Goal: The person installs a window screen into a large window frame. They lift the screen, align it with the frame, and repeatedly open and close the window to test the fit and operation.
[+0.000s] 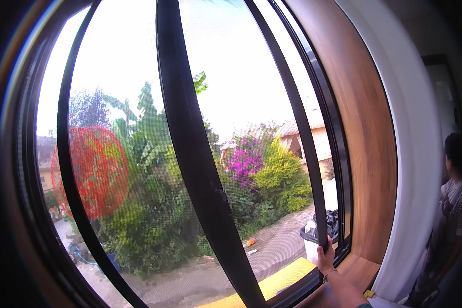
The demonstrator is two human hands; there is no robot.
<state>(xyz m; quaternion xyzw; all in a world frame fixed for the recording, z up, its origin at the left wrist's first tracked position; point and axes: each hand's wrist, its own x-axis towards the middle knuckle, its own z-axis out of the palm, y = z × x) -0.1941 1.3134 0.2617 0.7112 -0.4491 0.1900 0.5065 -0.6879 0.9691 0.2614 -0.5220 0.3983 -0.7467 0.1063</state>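
Note:
My right hand [326, 259], a bracelet at its wrist, reaches in from the lower right. Its fingers close round the lower part of a dark upright edge of a window sash [304, 128]. A thick black upright [190, 138] stands left of that sash, in the middle of the window. Fine mesh seems to cover part of the opening. My left hand is out of the picture.
Wood lines the window's right side [367, 133], beside a white wall edge [403, 123]. A person [454, 200] in a striped top stands at far right. Outside are a bin with a black bag [313, 231], a yellow ledge [287, 274] and bushes [287, 179]. A red round pattern [100, 172] shows at left.

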